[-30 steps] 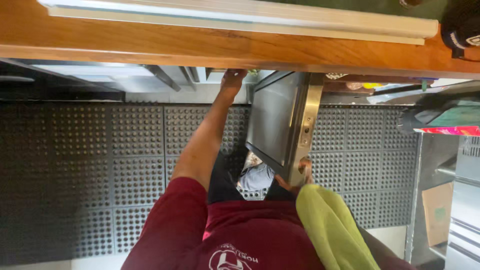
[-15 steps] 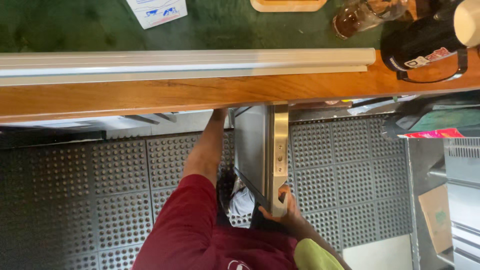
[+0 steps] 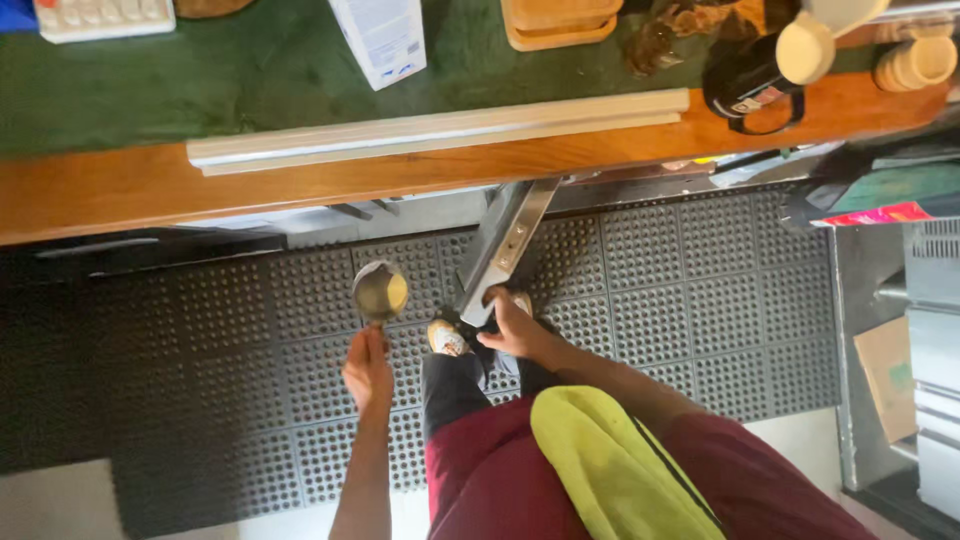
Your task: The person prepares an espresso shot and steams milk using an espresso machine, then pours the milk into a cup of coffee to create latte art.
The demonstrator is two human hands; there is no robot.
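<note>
My left hand (image 3: 368,372) is shut on the handle of a small metal pitcher (image 3: 381,292), held out over the black rubber floor mat (image 3: 200,330). A little liquid seems to sit inside it. My right hand (image 3: 515,325) grips the lower corner of a stainless steel cabinet door (image 3: 505,250). The door stands open from under the wooden counter (image 3: 300,175) and shows edge-on. My shoes (image 3: 447,338) are just below the door.
On the green counter mat (image 3: 250,70) stand a white carton (image 3: 385,38), a wooden tray (image 3: 560,22), a black jug (image 3: 750,78) and stacked cups (image 3: 915,62). Metal equipment (image 3: 935,330) and a cardboard box (image 3: 888,372) stand at the right. A yellow-green cloth (image 3: 610,470) hangs over my front.
My left arm has drawn back out from under the counter and now holds the metal pitcher. The door has swung from face-on to edge-on, my right hand still on it.
</note>
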